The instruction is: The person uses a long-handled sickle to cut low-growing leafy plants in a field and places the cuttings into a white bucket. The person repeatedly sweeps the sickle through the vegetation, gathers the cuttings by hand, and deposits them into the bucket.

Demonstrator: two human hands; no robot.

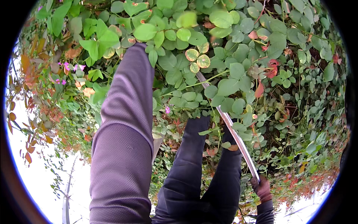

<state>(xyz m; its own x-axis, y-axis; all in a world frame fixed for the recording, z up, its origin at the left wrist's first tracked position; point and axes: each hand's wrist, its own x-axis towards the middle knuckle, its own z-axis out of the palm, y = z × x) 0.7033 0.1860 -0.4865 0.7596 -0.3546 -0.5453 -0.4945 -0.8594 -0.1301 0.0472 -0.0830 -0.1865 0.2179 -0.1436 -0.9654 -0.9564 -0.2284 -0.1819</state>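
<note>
My right hand grips the lower end of a long, slim metal bar, low on the right. This bar slants up and to the left in front of my dark trousers. Its far end disappears among rose-like green leaves, so the kind of tool cannot be told. A purple-grey sleeve covers my left arm, which reaches up into the foliage. Leaves hide my left hand at the cuff. Three yellow-mottled leaves hang near the bar's upper visible part.
Dense leafy stems surround both arms and my legs. A thin green stem crosses the bar. Pink flowers show at left, and reddish leaves at right. A pale object, partly hidden, lies beside the left sleeve. A bare grey stem stands lower left.
</note>
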